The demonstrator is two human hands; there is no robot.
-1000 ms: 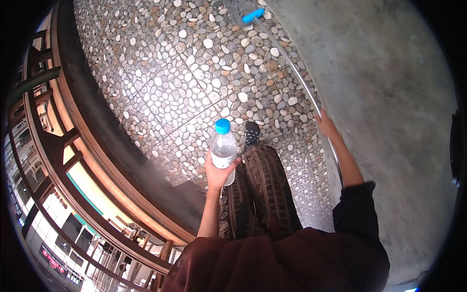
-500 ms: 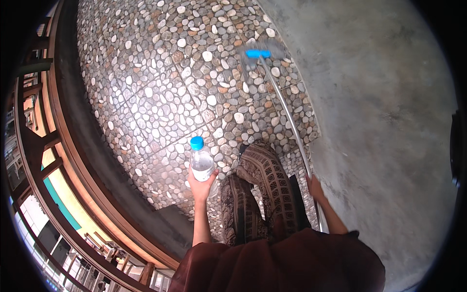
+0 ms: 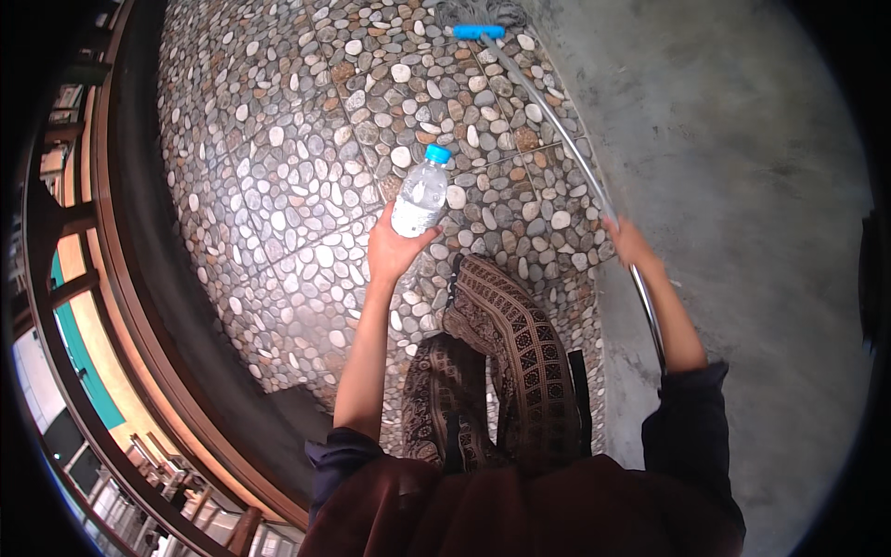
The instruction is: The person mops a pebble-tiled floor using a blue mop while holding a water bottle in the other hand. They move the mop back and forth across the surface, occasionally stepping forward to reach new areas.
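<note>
My left hand point(image 3: 392, 252) holds a clear plastic water bottle point(image 3: 419, 193) with a blue cap, tilted a little to the right above the pebble floor point(image 3: 278, 167). My right hand point(image 3: 629, 243) grips the long metal handle point(image 3: 557, 130) of a mop. The handle runs up and left to a blue mop head point(image 3: 479, 32) with grey strands at the top of the view. My patterned trouser legs point(image 3: 506, 353) stand between the two arms.
A grey concrete wall point(image 3: 742, 186) rises along the right side. A dark curved ledge and a wooden railing point(image 3: 121, 306) border the pebble floor on the left, with buildings far below beyond it.
The view has swung, and the mop head now sits higher in the picture. My left hand has tilted the bottle to the right. My right hand still grips the handle.
</note>
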